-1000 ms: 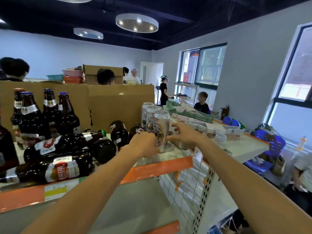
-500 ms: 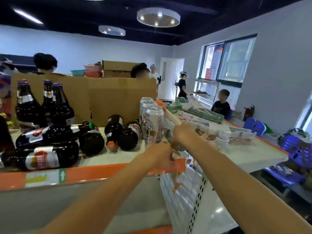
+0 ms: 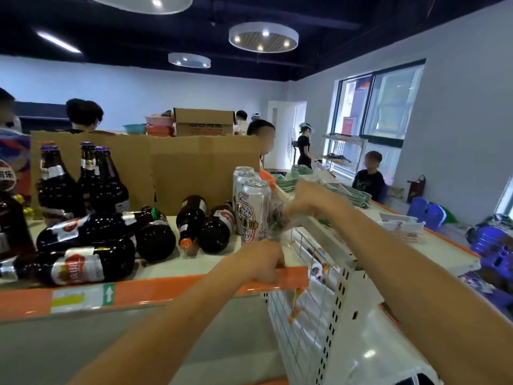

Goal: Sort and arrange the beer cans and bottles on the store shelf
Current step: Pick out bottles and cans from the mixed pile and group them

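Note:
Three silver beer cans [image 3: 254, 212] stand in a row at the right end of the shelf. Dark beer bottles [image 3: 83, 269] lie on their sides to the left of them, and two more [image 3: 216, 229] lie close beside the cans. Three upright bottles [image 3: 55, 184] stand at the back left. My left hand [image 3: 261, 262] curls over the shelf's orange front edge [image 3: 166, 290], in front of the nearest can. My right hand [image 3: 311, 201] is blurred, just right of the cans, fingertips at a crumpled see-through thing [image 3: 276, 220]. Whether it grips that thing is unclear.
A cardboard sheet [image 3: 194, 168] backs the shelf. A white wire side panel [image 3: 305, 301] closes its right end. Beyond lies a counter with stacked green trays [image 3: 347, 193] and papers. Several people stand or sit behind and to the right. Blue stools [image 3: 424, 212] stand by the wall.
My left hand left the front can and dropped to the orange shelf edge. My right hand moved a little right, away from the cans. The view has swung left and closer.

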Action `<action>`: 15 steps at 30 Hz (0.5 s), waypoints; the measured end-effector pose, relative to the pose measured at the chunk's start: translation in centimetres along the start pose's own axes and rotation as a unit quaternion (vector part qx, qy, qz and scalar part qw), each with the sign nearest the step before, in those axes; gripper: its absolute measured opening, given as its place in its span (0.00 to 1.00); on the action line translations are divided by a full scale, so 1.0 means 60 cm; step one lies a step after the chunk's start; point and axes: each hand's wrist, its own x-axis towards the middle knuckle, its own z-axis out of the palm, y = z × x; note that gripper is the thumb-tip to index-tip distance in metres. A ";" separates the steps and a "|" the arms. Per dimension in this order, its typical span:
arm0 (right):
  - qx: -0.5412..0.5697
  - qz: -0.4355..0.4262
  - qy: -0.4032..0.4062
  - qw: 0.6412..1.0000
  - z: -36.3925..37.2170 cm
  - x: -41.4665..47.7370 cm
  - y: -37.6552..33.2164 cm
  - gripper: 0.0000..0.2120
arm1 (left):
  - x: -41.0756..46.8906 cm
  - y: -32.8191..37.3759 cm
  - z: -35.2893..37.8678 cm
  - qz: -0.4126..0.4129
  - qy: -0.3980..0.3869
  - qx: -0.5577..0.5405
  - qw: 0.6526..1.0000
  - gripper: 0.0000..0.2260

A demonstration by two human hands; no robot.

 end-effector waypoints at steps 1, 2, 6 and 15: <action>0.024 -0.002 0.008 1.000 -0.008 0.004 0.000 0.16 | 0.000 0.000 -0.001 0.000 0.001 0.000 1.000 0.17; 0.052 -0.008 0.017 0.998 -0.013 0.008 0.001 0.16 | 0.001 -0.001 -0.001 0.001 0.002 -0.001 1.000 0.17; 0.119 -0.054 0.093 0.987 -0.004 0.032 -0.001 0.26 | -0.001 -0.003 -0.005 -0.002 0.007 -0.018 1.000 0.17; 0.168 -0.086 0.118 0.975 0.020 0.071 0.000 0.32 | -0.001 -0.001 0.003 -0.006 0.010 -0.010 1.000 0.16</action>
